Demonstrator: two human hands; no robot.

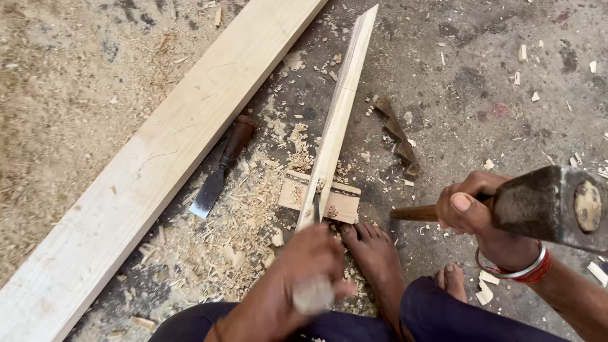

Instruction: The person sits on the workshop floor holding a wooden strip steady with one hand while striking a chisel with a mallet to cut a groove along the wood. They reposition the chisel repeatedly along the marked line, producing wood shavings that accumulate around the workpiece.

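Note:
My left hand (310,266) grips the pale handle of a chisel (315,288), its blade set against a long thin wooden strip (339,107) that runs away from me over a small flat block (342,202). My right hand (472,206) holds a hammer (544,202) by its wooden handle, the dark iron head raised near the camera at the right. My bare foot (373,253) presses beside the near end of the strip.
A wide pale plank (164,152) lies diagonally at the left. A second chisel (221,168) with a dark handle rests between plank and strip. A notched dark wood piece (398,134) lies right of the strip. Shavings and chips cover the concrete floor.

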